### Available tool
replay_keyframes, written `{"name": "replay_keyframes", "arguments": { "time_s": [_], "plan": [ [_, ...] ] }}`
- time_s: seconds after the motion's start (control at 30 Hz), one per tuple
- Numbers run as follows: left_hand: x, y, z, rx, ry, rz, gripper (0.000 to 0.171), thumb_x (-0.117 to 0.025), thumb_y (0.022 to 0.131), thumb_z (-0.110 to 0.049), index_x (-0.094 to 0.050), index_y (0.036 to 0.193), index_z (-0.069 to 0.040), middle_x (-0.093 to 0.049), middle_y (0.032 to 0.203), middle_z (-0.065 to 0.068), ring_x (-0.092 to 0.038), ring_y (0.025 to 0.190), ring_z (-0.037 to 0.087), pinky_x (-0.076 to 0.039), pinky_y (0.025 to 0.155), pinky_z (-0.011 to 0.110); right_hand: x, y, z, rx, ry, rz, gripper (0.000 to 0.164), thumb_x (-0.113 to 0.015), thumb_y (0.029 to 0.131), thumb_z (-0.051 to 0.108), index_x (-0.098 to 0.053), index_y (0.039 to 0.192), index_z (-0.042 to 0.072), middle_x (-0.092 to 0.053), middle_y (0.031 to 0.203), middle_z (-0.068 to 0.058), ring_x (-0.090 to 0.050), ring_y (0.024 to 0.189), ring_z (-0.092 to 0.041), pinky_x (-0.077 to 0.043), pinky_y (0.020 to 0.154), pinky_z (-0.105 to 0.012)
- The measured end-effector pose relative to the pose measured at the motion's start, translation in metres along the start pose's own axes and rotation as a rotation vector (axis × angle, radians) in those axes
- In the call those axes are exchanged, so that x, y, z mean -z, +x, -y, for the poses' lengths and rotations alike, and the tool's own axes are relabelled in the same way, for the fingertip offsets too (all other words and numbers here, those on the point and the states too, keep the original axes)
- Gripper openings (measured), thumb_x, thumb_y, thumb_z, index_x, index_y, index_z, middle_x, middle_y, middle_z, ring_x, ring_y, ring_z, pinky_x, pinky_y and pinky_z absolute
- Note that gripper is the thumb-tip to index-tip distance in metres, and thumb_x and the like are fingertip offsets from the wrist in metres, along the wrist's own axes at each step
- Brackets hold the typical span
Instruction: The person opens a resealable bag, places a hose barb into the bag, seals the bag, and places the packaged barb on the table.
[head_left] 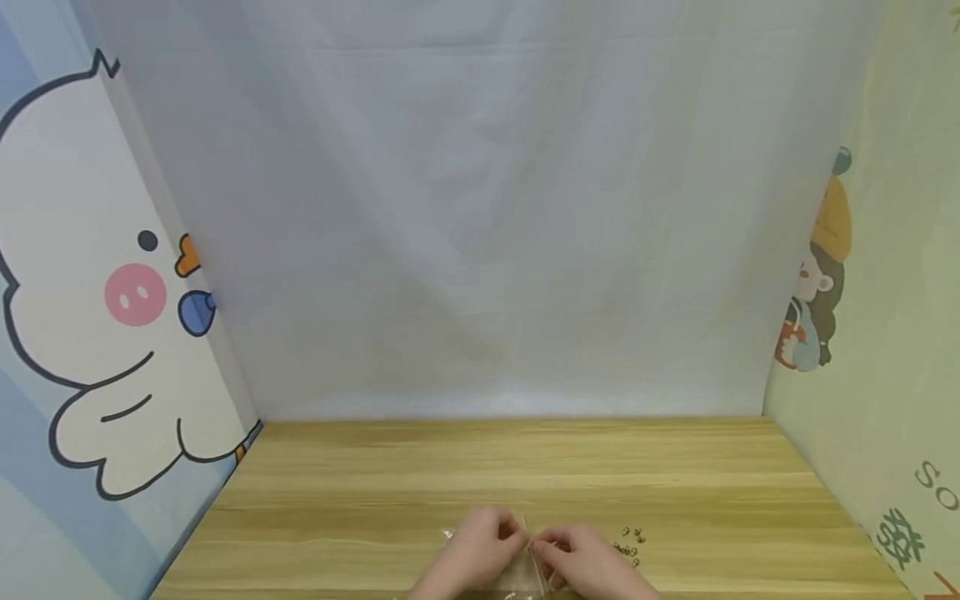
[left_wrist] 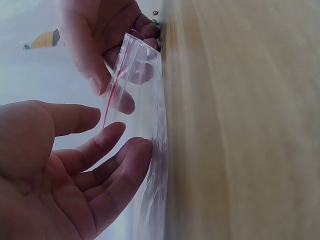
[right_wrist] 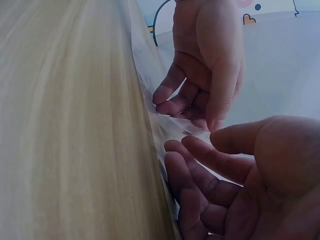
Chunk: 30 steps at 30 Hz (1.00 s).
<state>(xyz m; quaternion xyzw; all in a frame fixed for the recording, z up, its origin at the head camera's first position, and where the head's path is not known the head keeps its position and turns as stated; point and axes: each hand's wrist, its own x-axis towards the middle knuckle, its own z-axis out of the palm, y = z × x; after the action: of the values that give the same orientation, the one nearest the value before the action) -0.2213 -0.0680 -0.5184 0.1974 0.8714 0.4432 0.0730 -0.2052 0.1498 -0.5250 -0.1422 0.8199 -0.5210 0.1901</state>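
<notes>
A clear plastic zip-lock bag [left_wrist: 150, 112] with a red line along its closure lies low over the table, its mouth between the two hands. My left hand [head_left: 480, 550] pinches one side of the mouth between thumb and index finger, its other fingers curving under the film. Close beside it, my right hand [head_left: 587, 562] pinches the mouth's other end with thumb and forefinger. In the right wrist view, the fingertips of both hands nearly meet at the bag's edge [right_wrist: 172, 122]. The bag's lower part is mostly hidden in the head view.
Several small, dark, metal-looking pieces [head_left: 628, 550] lie loose on the wooden table [head_left: 450, 467], just right of my right hand. A pale cloth backdrop [head_left: 480, 250] stands behind. Printed cartoon panels flank the table at left [head_left: 75, 250] and right [head_left: 885, 333].
</notes>
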Motion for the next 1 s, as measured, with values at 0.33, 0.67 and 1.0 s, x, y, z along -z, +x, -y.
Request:
{"name": "replay_keyframes", "arguments": {
  "time_s": [0.33,0.67,1.0],
  "plan": [
    [-0.0004,0.0012,0.0013,0.049,-0.058,0.012,0.019,-0.074,0.099,-0.023,-0.077,0.082,-0.014,-0.065,0.071,-0.009,-0.054,0.06,0.008,-0.044,0.054,0.024,-0.0014,0.0,-0.0004,0.028,-0.015,-0.003,0.021,-0.07,0.105,0.024,-0.078,0.112,0.006,-0.074,0.094,0.0,-0.069,0.079,-0.022,-0.057,0.069,-0.036],
    [0.0011,-0.0037,0.0021,0.043,-0.071,0.025,0.017,-0.08,0.094,-0.022,-0.077,0.079,-0.015,-0.067,0.073,-0.009,-0.056,0.064,0.007,-0.047,0.058,0.025,-0.0043,-0.0007,-0.0004,0.065,-0.041,-0.007,0.021,-0.075,0.1,0.022,-0.078,0.111,0.005,-0.076,0.095,0.001,-0.069,0.081,-0.019,-0.056,0.07,-0.03],
    [-0.0001,-0.008,0.0004,0.027,-0.098,0.031,0.009,-0.081,0.088,-0.011,-0.08,0.079,-0.011,-0.07,0.072,-0.008,-0.058,0.063,0.005,-0.048,0.058,0.023,-0.0051,-0.004,0.0031,0.068,-0.06,-0.006,0.018,-0.078,0.096,0.02,-0.081,0.107,0.008,-0.076,0.091,0.002,-0.067,0.082,-0.016,-0.055,0.069,-0.03]
  ]
}}
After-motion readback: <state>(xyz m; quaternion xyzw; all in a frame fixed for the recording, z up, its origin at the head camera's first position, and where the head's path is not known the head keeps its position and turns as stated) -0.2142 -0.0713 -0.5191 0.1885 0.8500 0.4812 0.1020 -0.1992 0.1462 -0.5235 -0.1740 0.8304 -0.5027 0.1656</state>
